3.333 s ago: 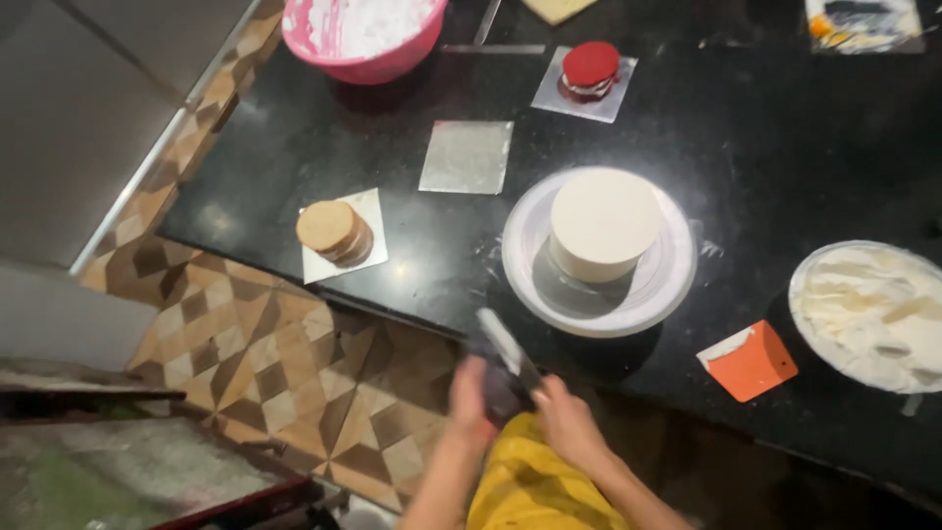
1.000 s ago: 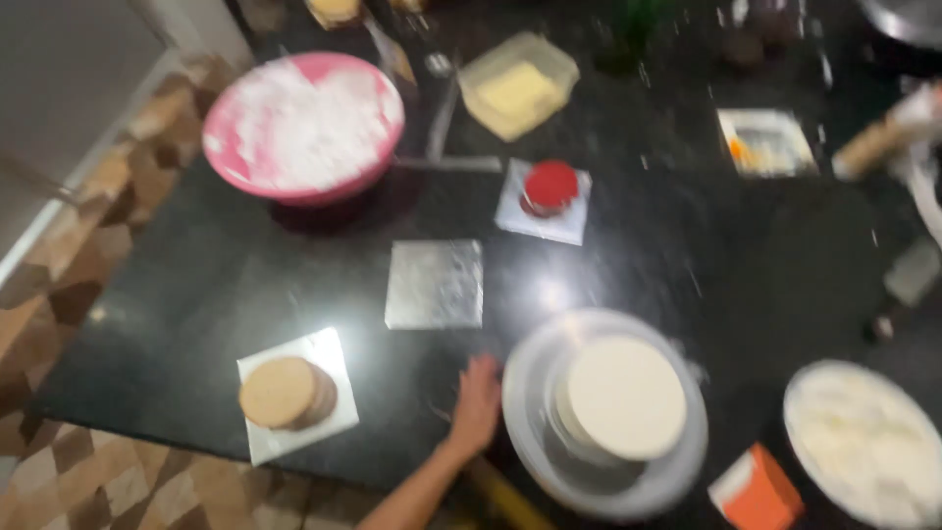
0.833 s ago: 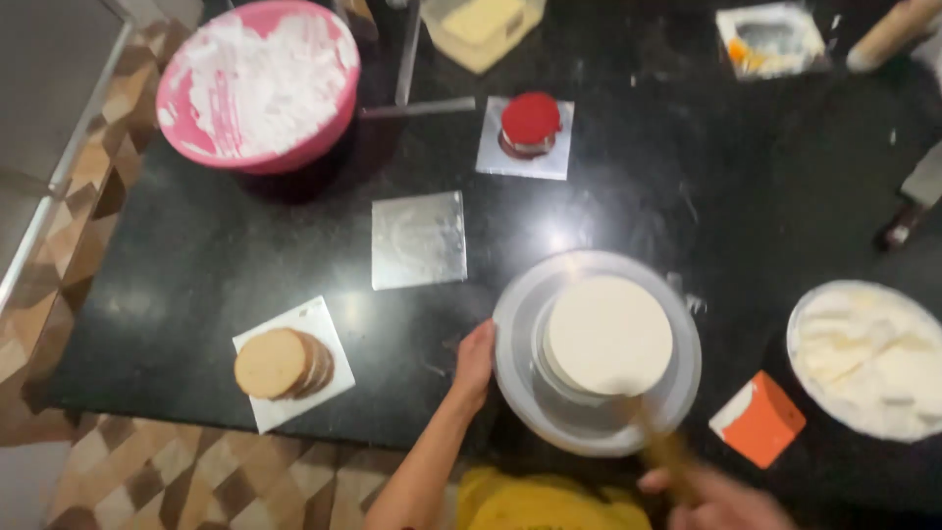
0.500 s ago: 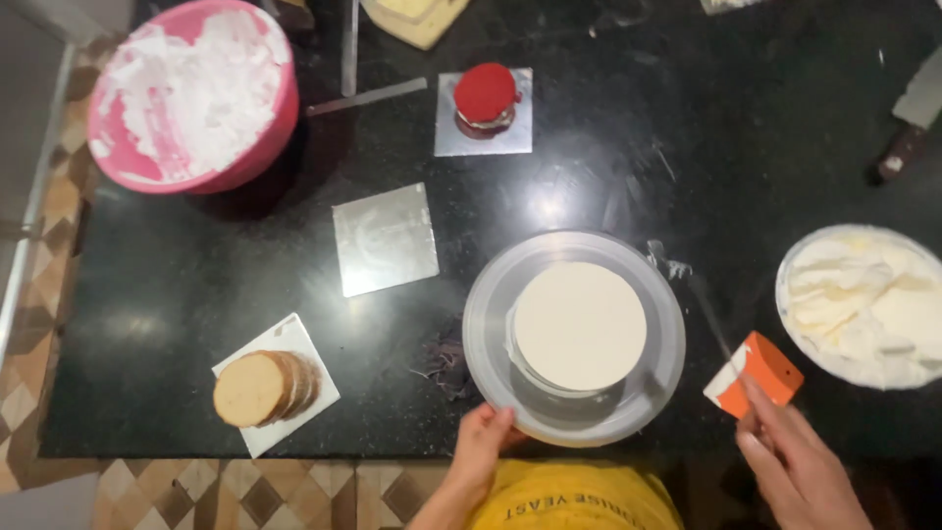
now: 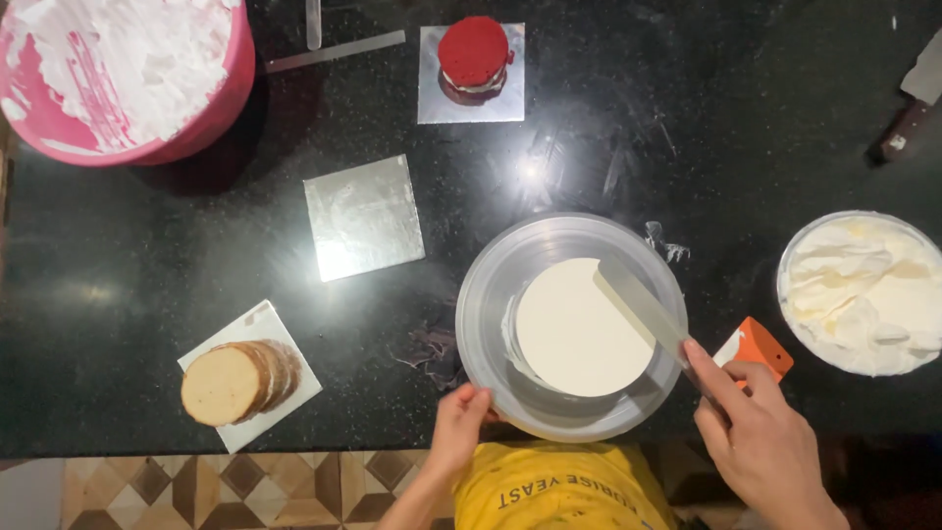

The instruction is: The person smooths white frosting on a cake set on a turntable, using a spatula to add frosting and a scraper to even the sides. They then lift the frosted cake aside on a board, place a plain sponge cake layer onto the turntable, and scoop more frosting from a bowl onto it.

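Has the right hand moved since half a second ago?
Yes. The right hand has lifted a spatula over the cake; earlier it was beside the orange scraper, off the turntable.

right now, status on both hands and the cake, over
Left hand grips the turntable rim. Right hand holds the spatula, blade on the white cake top. Orange scraper beside right hand; nothing blocking.

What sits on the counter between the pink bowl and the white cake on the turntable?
In the head view, a bare silver square board lies between the pink bowl and the white cake.
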